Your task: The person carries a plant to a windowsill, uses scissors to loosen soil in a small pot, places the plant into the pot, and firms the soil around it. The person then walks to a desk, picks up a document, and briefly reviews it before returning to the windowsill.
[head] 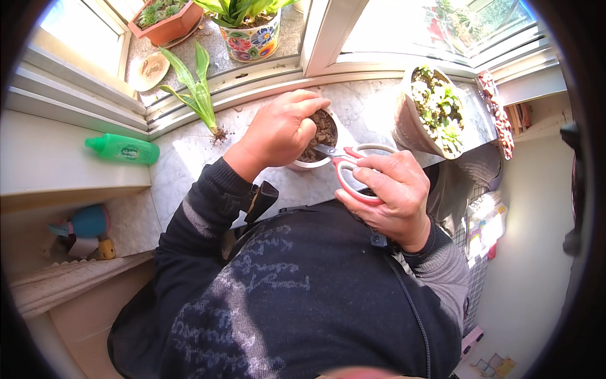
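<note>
A small white plant pot (312,165) of crumbly brown soil (325,131) stands on the marble sill in front of me. My left hand (280,129) wraps over the pot's left rim, its fingertips curled above the soil and hiding part of it. In my right hand (396,195) is a pair of scissors (342,166) with red and pale grey handles. Their blades angle left into the pot, the tips at the soil. Left of the pot, a bare-rooted snake plant (204,105) leans on the window frame, its roots on the marble.
A tilted pot of succulents (438,113) stands to the right on the marble windowsill (177,182). A green bottle (124,148) lies at the left. Beyond the window frame are a floral pot (251,41), a terracotta planter (169,29) and a round saucer (149,72).
</note>
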`<action>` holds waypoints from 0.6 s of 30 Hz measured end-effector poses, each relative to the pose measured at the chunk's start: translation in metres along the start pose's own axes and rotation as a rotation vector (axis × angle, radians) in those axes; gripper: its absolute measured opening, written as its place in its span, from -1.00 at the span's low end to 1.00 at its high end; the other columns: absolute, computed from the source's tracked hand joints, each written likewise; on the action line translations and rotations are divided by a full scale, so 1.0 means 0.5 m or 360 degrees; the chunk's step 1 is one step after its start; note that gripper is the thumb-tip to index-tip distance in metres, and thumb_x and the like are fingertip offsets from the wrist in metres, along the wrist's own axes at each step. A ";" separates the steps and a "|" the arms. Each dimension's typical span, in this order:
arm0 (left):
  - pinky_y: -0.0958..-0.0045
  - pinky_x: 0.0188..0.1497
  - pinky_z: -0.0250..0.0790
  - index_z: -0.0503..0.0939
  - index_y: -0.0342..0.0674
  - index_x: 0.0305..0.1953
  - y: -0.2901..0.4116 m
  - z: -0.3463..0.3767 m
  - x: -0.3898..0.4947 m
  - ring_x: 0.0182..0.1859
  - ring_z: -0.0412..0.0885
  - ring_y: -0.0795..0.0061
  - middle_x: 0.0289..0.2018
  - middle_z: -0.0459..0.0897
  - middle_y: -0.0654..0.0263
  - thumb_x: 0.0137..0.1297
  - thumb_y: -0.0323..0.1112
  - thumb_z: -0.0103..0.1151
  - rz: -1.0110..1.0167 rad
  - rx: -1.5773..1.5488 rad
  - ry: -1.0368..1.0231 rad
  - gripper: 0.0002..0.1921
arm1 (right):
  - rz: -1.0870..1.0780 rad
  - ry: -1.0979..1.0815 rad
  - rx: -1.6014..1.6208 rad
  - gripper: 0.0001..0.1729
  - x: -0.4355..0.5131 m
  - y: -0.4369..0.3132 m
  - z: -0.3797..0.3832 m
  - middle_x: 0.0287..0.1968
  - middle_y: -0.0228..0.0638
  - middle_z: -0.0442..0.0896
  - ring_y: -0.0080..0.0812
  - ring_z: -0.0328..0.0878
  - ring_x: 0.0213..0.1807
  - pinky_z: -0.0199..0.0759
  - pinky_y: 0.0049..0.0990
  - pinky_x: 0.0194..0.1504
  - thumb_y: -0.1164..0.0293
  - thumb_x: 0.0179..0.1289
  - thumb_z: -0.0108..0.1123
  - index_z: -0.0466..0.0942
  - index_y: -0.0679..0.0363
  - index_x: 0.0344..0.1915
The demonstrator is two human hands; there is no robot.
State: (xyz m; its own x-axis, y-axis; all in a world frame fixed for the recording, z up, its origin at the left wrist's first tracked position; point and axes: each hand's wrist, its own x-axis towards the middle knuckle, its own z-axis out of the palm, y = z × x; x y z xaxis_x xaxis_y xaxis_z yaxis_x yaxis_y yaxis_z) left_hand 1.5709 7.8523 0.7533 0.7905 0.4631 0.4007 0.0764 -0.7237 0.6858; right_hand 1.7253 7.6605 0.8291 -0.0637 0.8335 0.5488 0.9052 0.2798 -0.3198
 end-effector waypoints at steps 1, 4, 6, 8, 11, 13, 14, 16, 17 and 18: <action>0.18 0.31 0.46 0.64 -0.38 0.15 0.002 0.000 0.001 0.18 0.63 -0.05 0.11 0.67 -0.07 0.22 -0.51 -0.08 0.0007 -0.0012 -0.0011 -0.52 | 0.0023 0.0031 0.0031 -0.61 -0.001 0.000 -0.004 -0.15 -0.37 0.79 -0.34 0.66 -0.27 0.56 -0.39 -0.21 0.37 -0.19 0.69 0.76 0.15 -0.27; 0.17 0.33 0.44 0.63 -0.41 0.15 0.011 -0.001 0.001 0.20 0.62 -0.06 0.12 0.66 -0.09 0.23 -0.49 -0.10 -0.0008 -0.0044 -0.0041 -0.52 | 0.0056 0.0089 0.0075 -0.66 0.015 -0.002 -0.039 -0.22 -0.31 0.80 -0.31 0.70 -0.27 0.59 -0.37 -0.22 0.39 -0.17 0.70 0.77 0.15 -0.32; 0.17 0.34 0.42 0.63 -0.43 0.14 0.017 -0.005 -0.001 0.20 0.61 -0.07 0.12 0.66 -0.11 0.23 -0.48 -0.11 -0.0022 -0.0064 -0.0052 -0.52 | 0.0077 0.0013 0.0036 -0.68 0.043 -0.004 -0.077 -0.25 -0.30 0.81 -0.30 0.71 -0.28 0.61 -0.37 -0.23 0.37 -0.16 0.70 0.77 0.14 -0.35; 0.17 0.35 0.41 0.63 -0.45 0.14 0.020 -0.009 -0.005 0.20 0.61 -0.08 0.12 0.66 -0.13 0.23 -0.46 -0.11 -0.0026 -0.0089 -0.0053 -0.52 | 0.0127 -0.0061 -0.0014 -0.75 0.081 -0.005 -0.099 -0.36 -0.32 0.79 -0.27 0.71 -0.33 0.61 -0.36 -0.28 0.26 -0.09 0.67 0.79 0.10 -0.42; 0.17 0.36 0.40 0.63 -0.47 0.14 0.019 -0.013 -0.010 0.21 0.61 -0.09 0.12 0.66 -0.15 0.25 -0.44 -0.11 0.0005 -0.0123 -0.0030 -0.52 | 0.0322 -0.0509 0.0046 -0.75 0.134 -0.015 -0.129 -0.40 -0.24 0.77 -0.32 0.73 -0.33 0.57 -0.42 -0.24 0.40 -0.02 0.65 0.79 0.26 -0.34; 0.16 0.26 0.46 0.65 -0.40 0.12 0.015 -0.013 -0.012 0.15 0.63 -0.05 0.08 0.68 -0.07 0.29 -0.39 -0.09 0.0070 -0.0087 0.0018 -0.55 | 0.0464 -0.0699 0.0022 -0.74 0.156 -0.031 -0.132 -0.40 -0.22 0.76 -0.31 0.73 -0.35 0.56 -0.42 -0.26 0.35 -0.01 0.65 0.79 0.25 -0.35; 0.15 0.21 0.49 0.66 -0.36 0.11 0.011 -0.013 -0.014 0.12 0.64 -0.03 0.06 0.69 -0.03 0.32 -0.36 -0.08 0.0103 -0.0074 0.0048 -0.57 | 0.0547 -0.0793 0.0002 -0.73 0.164 -0.038 -0.129 -0.40 -0.21 0.76 -0.30 0.73 -0.35 0.56 -0.42 -0.27 0.33 0.00 0.66 0.79 0.24 -0.35; 0.15 0.22 0.49 0.67 -0.36 0.10 0.004 -0.012 -0.016 0.13 0.64 -0.04 0.06 0.69 -0.03 0.33 -0.34 -0.09 0.0085 -0.0073 0.0070 -0.57 | 0.0570 -0.0805 0.0046 -0.71 0.173 -0.050 -0.121 -0.42 -0.20 0.74 -0.34 0.70 -0.38 0.53 -0.44 -0.30 0.27 0.08 0.64 0.78 0.26 -0.35; 0.15 0.22 0.49 0.67 -0.36 0.10 0.000 -0.011 -0.017 0.13 0.64 -0.04 0.06 0.69 -0.03 0.33 -0.33 -0.09 0.0087 -0.0080 0.0077 -0.57 | 0.0622 -0.0816 0.0064 -0.70 0.172 -0.054 -0.116 -0.42 -0.21 0.74 -0.36 0.69 -0.39 0.52 -0.44 -0.31 0.26 0.10 0.64 0.78 0.27 -0.35; 0.14 0.22 0.49 0.67 -0.35 0.09 -0.003 -0.012 -0.017 0.13 0.64 -0.04 0.06 0.69 -0.03 0.33 -0.33 -0.09 0.0073 -0.0086 0.0076 -0.57 | 0.0650 -0.0800 0.0090 -0.69 0.170 -0.057 -0.111 -0.42 -0.22 0.73 -0.38 0.68 -0.40 0.52 -0.45 -0.32 0.24 0.12 0.63 0.78 0.27 -0.34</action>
State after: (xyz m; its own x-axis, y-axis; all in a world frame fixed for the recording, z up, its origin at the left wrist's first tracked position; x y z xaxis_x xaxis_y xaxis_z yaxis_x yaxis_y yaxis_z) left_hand 1.5604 7.8525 0.7522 0.7626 0.4547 0.4600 0.0068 -0.7168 0.6972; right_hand 1.7175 7.6971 0.9277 0.0799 0.9956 -0.0498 0.8756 -0.0939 -0.4738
